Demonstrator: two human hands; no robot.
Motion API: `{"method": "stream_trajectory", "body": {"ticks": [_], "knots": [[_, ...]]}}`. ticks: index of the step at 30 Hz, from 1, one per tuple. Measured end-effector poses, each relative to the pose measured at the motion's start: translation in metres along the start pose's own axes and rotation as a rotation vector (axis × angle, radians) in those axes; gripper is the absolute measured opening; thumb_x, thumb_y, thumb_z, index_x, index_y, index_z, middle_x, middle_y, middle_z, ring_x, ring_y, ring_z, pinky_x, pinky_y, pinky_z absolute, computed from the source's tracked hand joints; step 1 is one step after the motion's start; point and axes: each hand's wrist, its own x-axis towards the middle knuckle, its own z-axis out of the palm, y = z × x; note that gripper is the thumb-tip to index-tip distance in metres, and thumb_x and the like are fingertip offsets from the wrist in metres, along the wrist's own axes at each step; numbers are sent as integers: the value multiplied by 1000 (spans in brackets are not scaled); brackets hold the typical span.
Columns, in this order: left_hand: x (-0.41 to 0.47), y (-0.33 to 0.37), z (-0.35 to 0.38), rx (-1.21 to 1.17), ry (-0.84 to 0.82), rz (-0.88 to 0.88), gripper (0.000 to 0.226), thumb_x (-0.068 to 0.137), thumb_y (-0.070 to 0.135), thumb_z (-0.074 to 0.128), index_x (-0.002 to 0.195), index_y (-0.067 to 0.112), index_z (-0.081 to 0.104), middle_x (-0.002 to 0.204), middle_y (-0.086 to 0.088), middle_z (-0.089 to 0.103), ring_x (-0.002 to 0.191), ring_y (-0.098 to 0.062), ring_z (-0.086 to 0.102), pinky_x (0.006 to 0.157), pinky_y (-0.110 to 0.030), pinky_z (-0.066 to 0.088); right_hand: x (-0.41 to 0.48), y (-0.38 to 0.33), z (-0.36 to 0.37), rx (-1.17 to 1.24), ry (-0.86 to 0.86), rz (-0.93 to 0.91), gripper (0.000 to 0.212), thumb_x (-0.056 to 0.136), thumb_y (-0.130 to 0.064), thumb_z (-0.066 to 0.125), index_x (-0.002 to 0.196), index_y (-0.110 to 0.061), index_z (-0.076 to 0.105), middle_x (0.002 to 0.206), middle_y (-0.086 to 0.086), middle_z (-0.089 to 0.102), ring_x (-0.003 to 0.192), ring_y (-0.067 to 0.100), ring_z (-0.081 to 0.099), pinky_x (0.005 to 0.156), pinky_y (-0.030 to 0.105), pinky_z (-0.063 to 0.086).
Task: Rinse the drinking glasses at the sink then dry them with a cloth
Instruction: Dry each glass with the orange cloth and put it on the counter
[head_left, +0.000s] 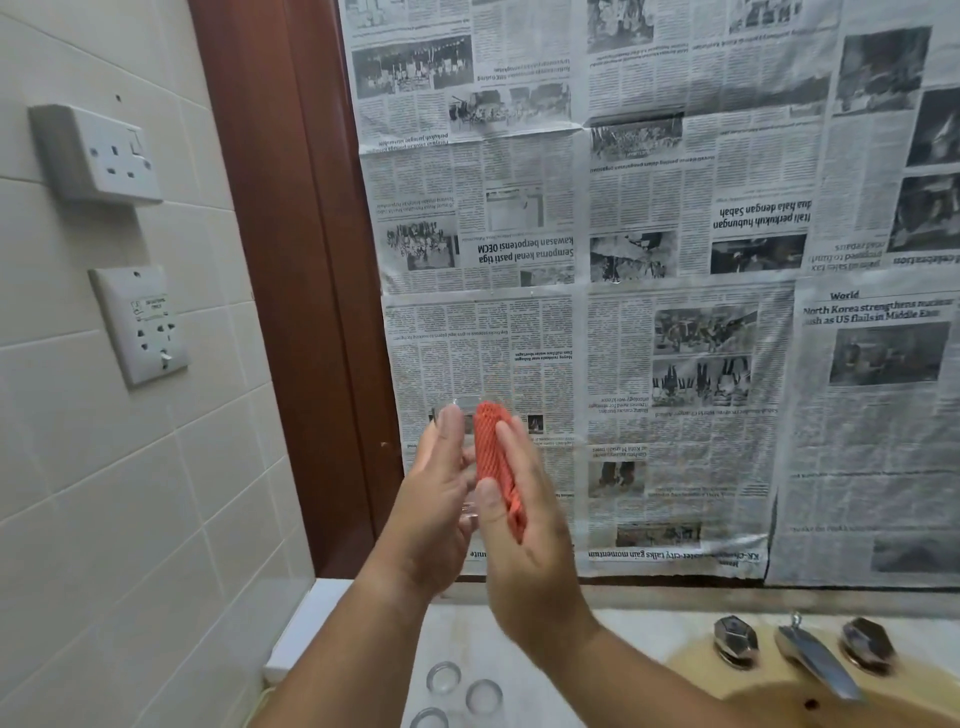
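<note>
Against a newspaper-covered wall (675, 260), a clear drinking glass (466, 457) is gripped by the left hand (434, 509) while an orange mesh cloth (493, 462) is clasped in the right hand's (524, 535) fingers.

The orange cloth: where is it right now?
In the head view the orange cloth sits centre frame, in the right hand, pressed against the clear glass held by the left hand, before the newspaper-covered wall.
</note>
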Motion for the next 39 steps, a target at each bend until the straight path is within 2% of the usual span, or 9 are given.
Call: {"method": "stream_trajectory", "body": {"ticks": [4, 6, 9, 16, 20, 24, 30, 35, 39], "knots": [[-7, 3, 4, 41, -14, 28, 55, 101, 61, 54, 142, 24, 54, 102, -9, 76, 89, -22, 74, 74, -33, 58, 15, -22, -2, 187, 25, 64, 48, 113, -17, 42, 159, -29, 35, 154, -30, 49, 142, -9, 44, 111, 14, 40], [-8, 3, 13, 25, -54, 32, 48, 108, 52, 52, 142, 19, 58, 104, -12, 76, 95, -22, 72, 82, -37, 59, 42, -32, -10, 287, 92, 133, 44, 114, -22, 41, 156, -32, 37, 156, -22, 47, 141, -11, 41, 118, 41, 34], [-3, 7, 18, -39, -32, 78, 57, 100, 53, 66, 142, 15, 62, 123, -19, 71, 112, -31, 64, 108, -54, 48, 45, -32, -7, 199, 80, 68, 52, 108, -37, 44, 160, -36, 36, 168, -12, 34, 155, 5, 31, 127, 45, 32], [-3, 16, 14, 98, 46, 200, 65, 97, 59, 66, 147, 19, 49, 115, -17, 74, 92, -26, 72, 76, -36, 61, 31, -26, -5, 211, 63, 10, 56, 107, -34, 45, 162, -36, 33, 162, -11, 45, 150, 11, 43, 122, 44, 40], [-6, 18, 24, 25, -32, 143, 56, 109, 51, 53, 143, 6, 56, 128, -33, 67, 109, -35, 68, 95, -48, 53, 54, -33, -14, 146, 60, 27, 57, 106, -49, 45, 161, -47, 31, 164, -1, 41, 157, 35, 29, 122, 65, 32], [-3, 26, 21, -95, 71, 148, 62, 99, 57, 66, 144, 18, 47, 122, -18, 68, 110, -29, 71, 92, -46, 59, 11, -31, 0, 4, 37, -115, 56, 108, -25, 45, 162, -32, 30, 172, -12, 25, 160, 6, 17, 131, 38, 19], [-9, 22, 33, 52, 68, 177, 48, 107, 54, 50, 135, 15, 48, 123, -28, 70, 108, -36, 74, 95, -51, 60, 61, -48, -18, 194, 92, 28, 51, 112, -33, 45, 162, -38, 34, 163, -2, 45, 124, 9, 64, 103, 40, 57], [-6, 32, 22, -59, 107, 208, 57, 98, 59, 67, 140, 31, 41, 130, -21, 63, 106, -32, 71, 100, -54, 58, 18, -42, 1, 56, 23, -57, 58, 108, -28, 44, 164, -25, 29, 171, -12, 29, 159, 5, 22, 131, 44, 23], [-10, 25, 20, 75, 50, 226, 42, 107, 53, 50, 142, 30, 45, 111, -13, 73, 94, -22, 73, 75, -32, 59, 38, -41, -6, 135, 72, -1, 57, 105, -46, 45, 161, -45, 32, 168, -4, 38, 157, 22, 33, 125, 55, 33]]}}
